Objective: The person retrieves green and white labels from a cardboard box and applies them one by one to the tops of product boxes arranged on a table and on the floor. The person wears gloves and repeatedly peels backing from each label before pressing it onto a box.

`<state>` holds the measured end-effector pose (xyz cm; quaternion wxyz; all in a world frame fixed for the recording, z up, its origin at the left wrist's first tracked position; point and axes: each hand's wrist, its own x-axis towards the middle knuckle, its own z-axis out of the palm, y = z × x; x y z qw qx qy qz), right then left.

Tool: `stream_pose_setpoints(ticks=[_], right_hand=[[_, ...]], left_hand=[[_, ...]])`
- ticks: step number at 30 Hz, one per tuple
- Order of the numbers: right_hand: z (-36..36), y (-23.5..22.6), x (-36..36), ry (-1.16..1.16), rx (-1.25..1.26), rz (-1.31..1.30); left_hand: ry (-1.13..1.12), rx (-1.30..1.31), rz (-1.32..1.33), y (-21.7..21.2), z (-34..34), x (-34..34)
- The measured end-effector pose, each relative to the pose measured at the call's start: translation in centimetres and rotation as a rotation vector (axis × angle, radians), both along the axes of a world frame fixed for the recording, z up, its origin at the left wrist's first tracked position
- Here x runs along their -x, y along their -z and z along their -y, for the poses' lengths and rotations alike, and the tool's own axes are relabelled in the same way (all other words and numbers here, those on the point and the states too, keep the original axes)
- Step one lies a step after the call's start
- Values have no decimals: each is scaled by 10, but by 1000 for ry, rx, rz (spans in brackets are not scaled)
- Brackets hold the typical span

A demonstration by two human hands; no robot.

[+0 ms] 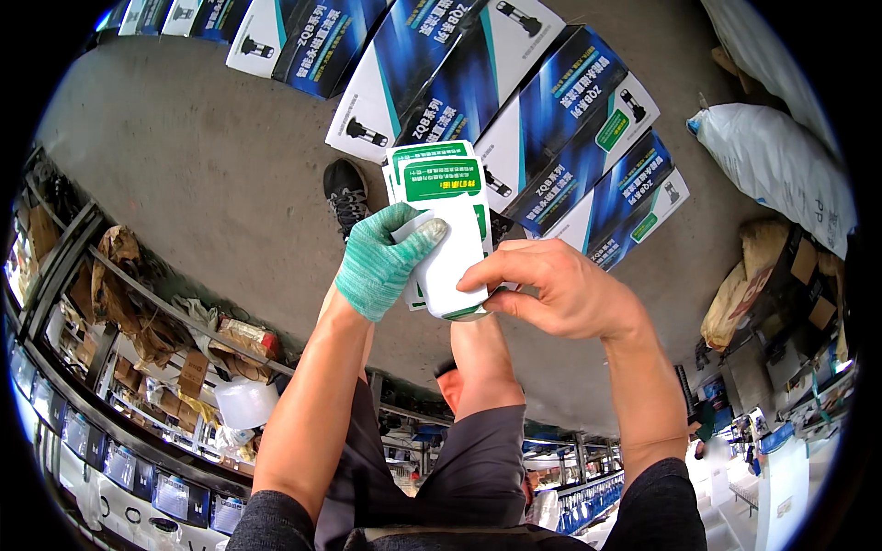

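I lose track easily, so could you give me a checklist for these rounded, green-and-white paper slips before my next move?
1. Left hand in a mint-green knit glove, gripping the rounded green-and-white paper slips: ok.
2. Bare right hand pinching the lower end of the white-faced top slip: ok.
3. Slips squared up: not ok, their edges are staggered.
4. Top slip's layers separated: cannot tell, the right hand partly covers that corner.
5. Blue-and-white printed cardboard boxes in view beyond the hands: ok.
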<state>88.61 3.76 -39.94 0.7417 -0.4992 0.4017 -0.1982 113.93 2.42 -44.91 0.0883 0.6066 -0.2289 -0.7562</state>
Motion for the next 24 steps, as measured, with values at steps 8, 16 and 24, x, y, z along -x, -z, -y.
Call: stream_pose_setpoints(ticks=[8, 16, 24], right_hand=[[16, 3, -22, -22, 83, -33], [25, 6, -32, 52, 51, -55], [48, 18, -57, 190, 353, -70]], left_hand=[[-63, -5, 23, 7, 8, -20], [-170, -31, 65, 18, 13, -31], [-334, -102, 267, 53, -14, -48]])
